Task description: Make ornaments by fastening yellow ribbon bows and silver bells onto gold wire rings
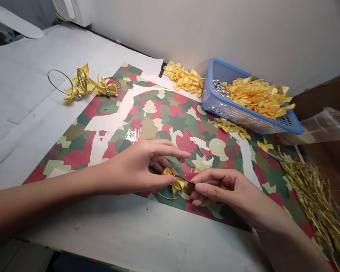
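Observation:
My left hand [147, 162] is curled around a small yellow ribbon bow [179, 184], thumb on its near side and index finger stretched out above. A thin gold wire ring [170, 198] hangs from the bow towards the table edge. Between the thumb and fingertips of my right hand [219, 187] is a slim dark metal tool [189, 181], its tip reaching into the bow; its exact kind is not clear. Part of the bow is hidden behind my left fingers. A fine gold wire [200, 149] rises behind the hands.
A blue basket [243, 109] holds yellow bows [257, 96] and silver bells [220, 88]. More bows [185, 78] are heaped beside it. Finished-looking bows on gold rings [83, 83] lie back left. Gold wires [314, 200] are bundled at right. Patterned paper [161, 109] covers the table.

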`<state>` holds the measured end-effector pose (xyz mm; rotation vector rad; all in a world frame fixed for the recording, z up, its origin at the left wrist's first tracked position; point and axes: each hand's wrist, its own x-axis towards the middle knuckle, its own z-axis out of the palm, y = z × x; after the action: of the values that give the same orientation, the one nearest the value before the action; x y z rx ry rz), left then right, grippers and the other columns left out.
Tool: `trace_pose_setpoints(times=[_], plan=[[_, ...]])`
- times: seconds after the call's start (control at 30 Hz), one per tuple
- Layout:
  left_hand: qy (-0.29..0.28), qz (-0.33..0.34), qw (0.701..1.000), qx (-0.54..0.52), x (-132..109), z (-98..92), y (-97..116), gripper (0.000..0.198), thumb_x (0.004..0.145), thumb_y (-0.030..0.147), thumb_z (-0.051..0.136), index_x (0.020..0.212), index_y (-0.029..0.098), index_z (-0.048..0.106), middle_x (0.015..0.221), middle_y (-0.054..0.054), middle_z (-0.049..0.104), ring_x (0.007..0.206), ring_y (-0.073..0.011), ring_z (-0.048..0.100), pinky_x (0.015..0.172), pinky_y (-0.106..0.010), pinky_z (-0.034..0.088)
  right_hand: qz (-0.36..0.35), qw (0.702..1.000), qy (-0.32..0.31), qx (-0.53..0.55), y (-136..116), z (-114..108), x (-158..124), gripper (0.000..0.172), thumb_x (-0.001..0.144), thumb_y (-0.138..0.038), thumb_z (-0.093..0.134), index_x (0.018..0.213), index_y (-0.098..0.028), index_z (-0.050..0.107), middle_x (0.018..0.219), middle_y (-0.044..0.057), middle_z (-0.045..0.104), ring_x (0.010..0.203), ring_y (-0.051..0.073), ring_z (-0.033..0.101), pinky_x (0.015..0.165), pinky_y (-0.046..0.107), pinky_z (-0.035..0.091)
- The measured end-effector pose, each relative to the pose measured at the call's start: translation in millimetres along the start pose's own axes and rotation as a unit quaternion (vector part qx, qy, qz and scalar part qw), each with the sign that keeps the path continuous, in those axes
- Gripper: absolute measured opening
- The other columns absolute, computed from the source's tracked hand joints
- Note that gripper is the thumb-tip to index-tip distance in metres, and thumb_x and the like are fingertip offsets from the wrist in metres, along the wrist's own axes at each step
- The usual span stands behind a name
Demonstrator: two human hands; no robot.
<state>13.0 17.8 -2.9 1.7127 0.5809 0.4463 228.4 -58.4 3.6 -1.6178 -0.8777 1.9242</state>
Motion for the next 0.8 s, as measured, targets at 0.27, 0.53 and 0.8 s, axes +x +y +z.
trace_pose_setpoints(times=[0.27,0.53,0.8], plan=[[0.029,0.012,0.999,0.018,-0.8,-0.9,-3.3,0.043,0.078,0.015,0.062,0.121,0.019,0.060,0.105,-0.006,0.058,0.080,-0.0120,0.064,0.070,-0.023,0.059,-0.059,0.986,0.153,-0.039,-5.0,-1.0,-12.4,0.037,0.060,-0.048,0.081,0.079,-0.019,0.070,0.070,0.006,0.073,0.062,0.019,0.069,0.061,0.029,0.056],[0.019,0.138,0.978,0.153,-4.3,-4.3,-8.4,0.051,0.083,0.005,0.050,0.131,0.023,0.048,0.126,-0.010,0.051,0.093,-0.0133,0.063,0.083,-0.026,0.057,-0.278,0.831,0.355,-0.327,4.6,-26.9,11.6,0.025,0.076,-0.046,0.068,0.085,-0.022,0.068,0.082,0.005,0.066,0.073,0.021,0.061,0.067,0.032,0.048],[0.059,0.175,0.964,0.194,-7.0,-5.1,-5.7,0.051,0.081,0.003,0.051,0.127,0.025,0.049,0.122,-0.009,0.051,0.105,-0.0170,0.059,0.082,-0.027,0.058,-0.380,0.762,0.374,-0.368,2.7,-16.9,11.9,0.019,0.084,-0.036,0.061,0.098,-0.023,0.064,0.095,0.007,0.058,0.083,0.021,0.058,0.074,0.033,0.049]])
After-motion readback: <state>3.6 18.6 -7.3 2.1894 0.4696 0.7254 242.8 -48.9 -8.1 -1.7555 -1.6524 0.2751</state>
